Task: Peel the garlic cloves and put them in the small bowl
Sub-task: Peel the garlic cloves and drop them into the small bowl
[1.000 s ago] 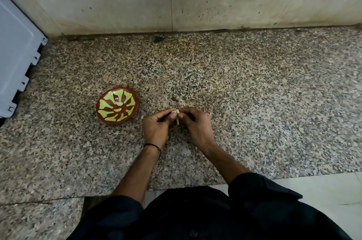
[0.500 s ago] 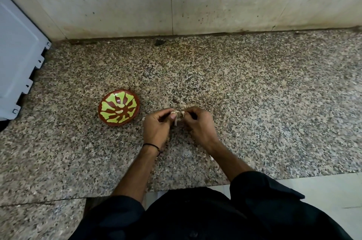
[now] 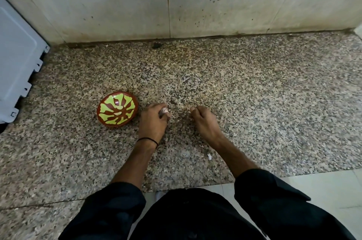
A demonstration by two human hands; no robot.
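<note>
Your hands have come apart: half a second ago both pinched the garlic clove [image 3: 164, 111] together. Now your left hand [image 3: 153, 122] alone holds it, fingers curled in a tight grip, just right of the small bowl [image 3: 117, 109] on the table [image 3: 254, 102]. Your right hand [image 3: 203, 120] hangs loosely curled; whether it pinches skin, I cannot tell. The clove looks ready for the bowl.

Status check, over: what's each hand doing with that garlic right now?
Left hand pinching garlic clove. Right hand apart, nothing seen in it. Small bowl beside left hand, path clear.
</note>
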